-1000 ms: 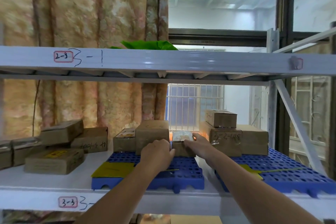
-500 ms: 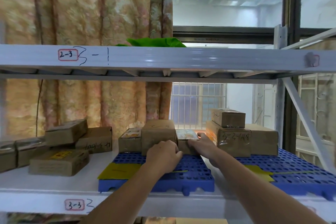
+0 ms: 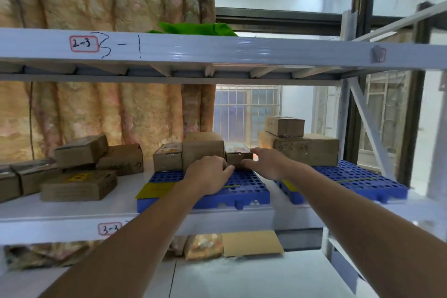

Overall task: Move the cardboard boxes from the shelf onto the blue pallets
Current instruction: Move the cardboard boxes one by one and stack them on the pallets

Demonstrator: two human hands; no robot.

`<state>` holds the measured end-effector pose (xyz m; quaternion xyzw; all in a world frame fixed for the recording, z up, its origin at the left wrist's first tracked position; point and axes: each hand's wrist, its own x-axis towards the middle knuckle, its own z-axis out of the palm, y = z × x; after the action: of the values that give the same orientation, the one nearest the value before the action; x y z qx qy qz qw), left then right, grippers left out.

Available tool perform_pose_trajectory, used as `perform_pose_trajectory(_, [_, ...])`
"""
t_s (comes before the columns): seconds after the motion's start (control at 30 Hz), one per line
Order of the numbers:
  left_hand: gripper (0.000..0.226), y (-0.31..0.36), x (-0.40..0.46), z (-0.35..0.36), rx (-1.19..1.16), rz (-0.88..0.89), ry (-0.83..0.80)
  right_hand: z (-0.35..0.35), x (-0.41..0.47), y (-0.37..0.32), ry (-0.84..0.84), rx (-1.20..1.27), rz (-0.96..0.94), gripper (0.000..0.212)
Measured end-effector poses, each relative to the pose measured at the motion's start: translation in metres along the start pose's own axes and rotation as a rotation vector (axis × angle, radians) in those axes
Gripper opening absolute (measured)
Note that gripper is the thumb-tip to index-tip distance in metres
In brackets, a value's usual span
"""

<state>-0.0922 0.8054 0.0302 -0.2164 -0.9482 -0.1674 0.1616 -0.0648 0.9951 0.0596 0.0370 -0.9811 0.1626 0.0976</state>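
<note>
A small brown cardboard box (image 3: 238, 157) is being seated on the near blue perforated plastic pallet (image 3: 251, 187) by both hands, the left hand (image 3: 208, 176) loosely curled and the right hand (image 3: 264, 163) spread, while several boxes (image 3: 79, 185) are left on the bare white shelf (image 3: 72, 208).

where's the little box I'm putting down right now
In the head view, centre: the small box sits on the left blue pallet, right of the tall box, between both hands.

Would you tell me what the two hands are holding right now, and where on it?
Both hands are at the small box on the left blue pallet: left hand at its front-left corner, right hand along its right side.
</note>
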Motion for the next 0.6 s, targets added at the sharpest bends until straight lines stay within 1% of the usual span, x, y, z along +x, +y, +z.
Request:
perform_pose_trajectory(0.1, [0.047,0.002,-0.021,-0.01,-0.012,0.015,-0.095,-0.004,-0.021,-0.015,-0.022,-0.082,-0.082,0.056])
perform_pose_trajectory(0.2, [0.062,-0.001,-0.047,-0.026,0.022,0.009,-0.165,-0.005,-0.038,-0.028,-0.06,-0.153,-0.166,0.038])
perform_pose_trajectory(0.3, [0.067,-0.006,-0.081,-0.042,0.044,-0.081,-0.161,-0.004,-0.056,-0.047,-0.065,-0.189,-0.258,0.035])
perform_pose_trajectory(0.37, [0.061,-0.014,-0.107,-0.053,0.058,-0.156,-0.153,0.003,-0.066,-0.063,-0.074,-0.2,-0.306,0.032])
perform_pose_trajectory(0.4, [0.056,-0.02,-0.121,-0.057,0.062,-0.182,-0.157,0.007,-0.072,-0.072,-0.081,-0.211,-0.333,0.036])
perform_pose_trajectory(0.5, [0.045,-0.036,-0.166,-0.075,0.076,-0.232,-0.123,0.024,-0.08,-0.102,-0.093,-0.242,-0.381,0.067])
perform_pose_trajectory(0.53, [0.045,-0.041,-0.182,-0.082,0.084,-0.247,-0.111,0.031,-0.082,-0.114,-0.103,-0.246,-0.389,0.072])
perform_pose_trajectory(0.6, [0.058,-0.054,-0.211,-0.095,0.128,-0.308,-0.103,0.044,-0.088,-0.139,-0.122,-0.236,-0.412,0.075])
